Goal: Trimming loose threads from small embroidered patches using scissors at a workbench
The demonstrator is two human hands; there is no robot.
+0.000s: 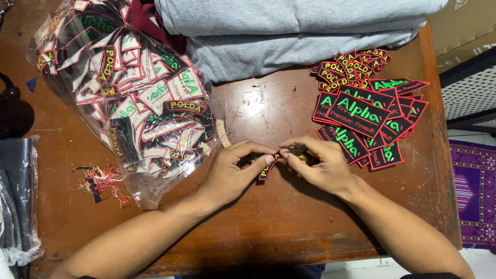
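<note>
My left hand [231, 173] and my right hand [320, 165] meet at the middle of a brown wooden table [268, 227]. Together they pinch a small curved black patch with a red border and yellow letters [268, 168]. My left thumb and forefinger hold its lower end, my right fingers touch its upper end. To the right lies a pile of rectangular black patches with green lettering [369, 124]. Behind that pile sits a heap of small curved patches like the held one [351, 67].
A clear plastic bag full of mixed patches [129, 93] lies at the left. Loose thread scraps [98, 181] lie near it. Folded grey cloth [299, 31] is stacked at the back. Dark plastic-wrapped goods [18, 196] hang at the left edge. A purple rug [473, 186] covers the floor right.
</note>
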